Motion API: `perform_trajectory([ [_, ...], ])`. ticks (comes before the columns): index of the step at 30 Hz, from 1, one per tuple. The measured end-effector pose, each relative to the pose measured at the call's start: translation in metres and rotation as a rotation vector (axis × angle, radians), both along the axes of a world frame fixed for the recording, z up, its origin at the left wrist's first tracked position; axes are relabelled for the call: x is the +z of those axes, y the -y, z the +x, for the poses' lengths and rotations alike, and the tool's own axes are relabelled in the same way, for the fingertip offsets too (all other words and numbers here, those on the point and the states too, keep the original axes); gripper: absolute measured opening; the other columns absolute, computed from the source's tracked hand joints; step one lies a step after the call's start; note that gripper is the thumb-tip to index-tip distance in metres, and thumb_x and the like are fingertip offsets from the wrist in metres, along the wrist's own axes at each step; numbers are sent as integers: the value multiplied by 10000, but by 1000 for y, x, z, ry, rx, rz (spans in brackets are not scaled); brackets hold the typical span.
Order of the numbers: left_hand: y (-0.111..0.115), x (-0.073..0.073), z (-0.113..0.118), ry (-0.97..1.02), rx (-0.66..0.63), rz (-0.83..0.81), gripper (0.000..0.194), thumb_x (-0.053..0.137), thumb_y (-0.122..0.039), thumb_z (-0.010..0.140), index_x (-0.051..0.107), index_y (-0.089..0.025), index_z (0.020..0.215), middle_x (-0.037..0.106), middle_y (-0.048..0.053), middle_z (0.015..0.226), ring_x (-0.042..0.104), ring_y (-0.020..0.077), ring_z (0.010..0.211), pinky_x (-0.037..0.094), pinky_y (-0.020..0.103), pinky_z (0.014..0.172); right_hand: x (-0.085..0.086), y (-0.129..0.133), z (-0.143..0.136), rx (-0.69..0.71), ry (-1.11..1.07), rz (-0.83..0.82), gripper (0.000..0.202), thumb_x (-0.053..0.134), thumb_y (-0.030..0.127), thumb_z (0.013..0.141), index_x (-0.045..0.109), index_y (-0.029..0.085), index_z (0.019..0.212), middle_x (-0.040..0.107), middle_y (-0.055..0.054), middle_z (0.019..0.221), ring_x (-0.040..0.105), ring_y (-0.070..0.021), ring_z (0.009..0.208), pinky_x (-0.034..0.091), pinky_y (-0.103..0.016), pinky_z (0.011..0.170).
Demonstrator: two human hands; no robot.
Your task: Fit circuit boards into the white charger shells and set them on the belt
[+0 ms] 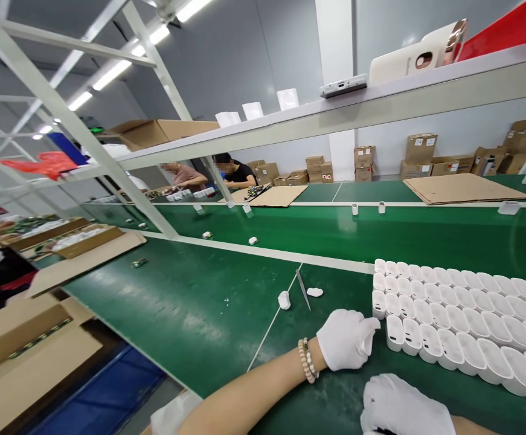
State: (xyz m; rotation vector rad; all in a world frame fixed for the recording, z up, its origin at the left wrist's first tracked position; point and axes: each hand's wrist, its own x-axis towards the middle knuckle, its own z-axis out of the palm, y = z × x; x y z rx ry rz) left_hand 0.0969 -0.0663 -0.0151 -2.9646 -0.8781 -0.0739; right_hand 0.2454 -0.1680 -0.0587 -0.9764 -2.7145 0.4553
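My left hand (348, 340), in a white glove, is closed just left of the rows of white plastic cases (457, 350). Its fingertips point at the nearest cases; anything pinched in them is lost against the white. Lower down, my right hand (403, 406), gloved too, is curled at the bottom edge of the view. A bit of something dark shows under its fingers, too little to name. Beyond my left hand lie slim metal tweezers (303, 290), with a small white piece (315, 292) on one side and a white lump (284, 300) on the other.
A green conveyor belt (308, 232) runs behind the bench, carrying small parts. Above it, a shelf (290, 121) holds a phone (343, 86) and a cream-coloured device (414, 54). Cardboard sheets (464, 187) lie across the belt. Co-workers sit at the far side and left.
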Motion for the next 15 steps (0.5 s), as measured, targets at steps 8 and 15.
perform_trajectory([
  [8,1,7,4,-1,13,-58,382,538,-376,860,540,-261,1225,688,18,893,681,222,794,427,324,551,12,13,12,-135,-155,-190,170,519,303,949,647,254,848,637,-19,871,592,-182,807,444,-265,677],
  [15,0,10,7,-45,-42,-46,336,511,-354,898,545,-223,1206,670,27,860,670,221,769,326,313,447,4,9,12,-41,-196,-183,278,441,330,1008,646,233,847,626,-44,826,610,-183,766,499,-296,698],
])
